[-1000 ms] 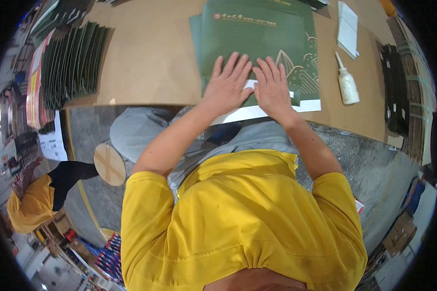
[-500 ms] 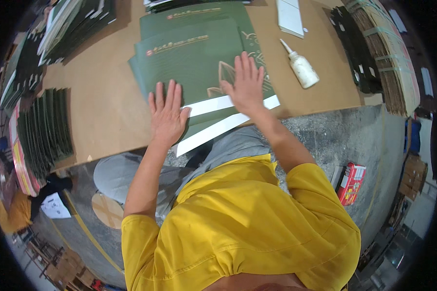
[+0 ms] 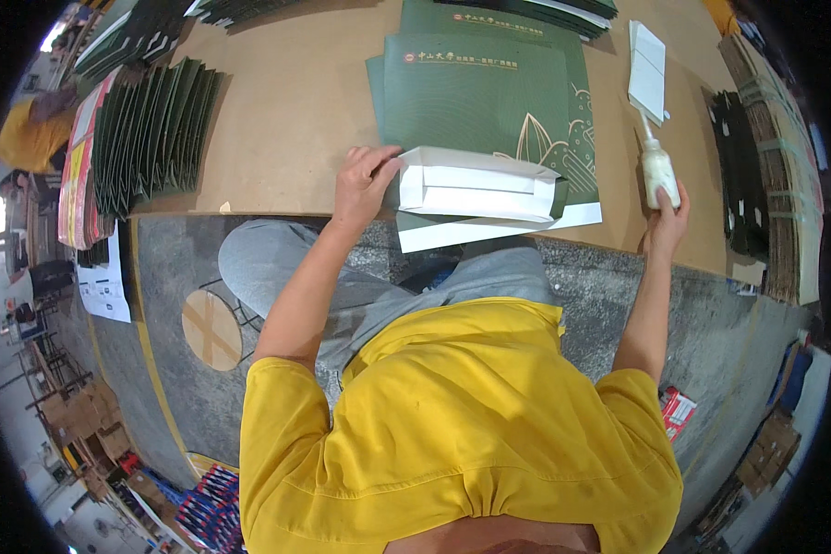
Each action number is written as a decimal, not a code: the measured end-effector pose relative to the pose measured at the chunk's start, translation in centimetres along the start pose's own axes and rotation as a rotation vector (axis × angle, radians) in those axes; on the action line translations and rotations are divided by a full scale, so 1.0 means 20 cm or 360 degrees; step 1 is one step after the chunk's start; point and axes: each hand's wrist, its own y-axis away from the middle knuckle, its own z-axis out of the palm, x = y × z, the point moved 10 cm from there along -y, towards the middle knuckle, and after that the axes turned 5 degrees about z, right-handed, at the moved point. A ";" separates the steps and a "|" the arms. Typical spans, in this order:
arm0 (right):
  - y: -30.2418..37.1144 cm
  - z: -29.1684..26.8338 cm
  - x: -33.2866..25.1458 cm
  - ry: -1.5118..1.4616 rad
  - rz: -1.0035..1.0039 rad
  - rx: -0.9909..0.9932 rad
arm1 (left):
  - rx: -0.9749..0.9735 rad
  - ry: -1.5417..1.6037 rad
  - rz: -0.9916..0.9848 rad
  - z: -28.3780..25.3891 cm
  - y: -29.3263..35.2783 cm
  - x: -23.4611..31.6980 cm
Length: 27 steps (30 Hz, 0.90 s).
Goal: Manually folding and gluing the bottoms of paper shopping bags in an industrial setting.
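A flat green paper bag [image 3: 452, 106] with gold printing lies at the table's front edge, on top of other green bags. Its near end is opened out into a boxy white bottom [image 3: 478, 185] with raised flaps. My left hand [image 3: 365, 182] is closed at the left corner of this end, thumb and fingers pinching the bag's edge. Off to the right, my right hand [image 3: 668, 220] grips the lower end of a squeeze glue bottle [image 3: 659, 171], its thin nozzle pointing away from me. Below the opened end, a white strip [image 3: 489, 231] of an under bag juts past the table edge.
A narrow white card stack [image 3: 647, 69] lies beyond the bottle. Folded dark green bags [image 3: 157, 129] stand at the left, more at the back [image 3: 563, 14]. Tied bundles [image 3: 771, 175] line the right. A round stool [image 3: 210, 330] stands on the floor.
Both hands have left the flat bag surface. The bag's near end has been opened up into a white box shape. My right hand has moved right and taken hold of the glue bottle.
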 end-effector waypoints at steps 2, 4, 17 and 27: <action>0.14 0.14 -0.04 -0.1015 0.0410 -0.0332 | 0.0145 0.0082 -0.0219 -0.02 0.01 -0.06; 0.33 0.28 -0.19 -0.1235 0.0522 -0.0428 | 0.0136 0.0085 -0.0228 -0.01 0.01 -0.07; 1.06 1.19 -0.95 0.0716 -0.1450 -0.0892 | 0.0155 0.0045 0.0002 0.01 0.01 -0.03; 1.12 1.30 -0.96 0.0959 -0.1527 -0.0942 | 0.0230 0.0105 -0.0001 0.00 0.02 -0.03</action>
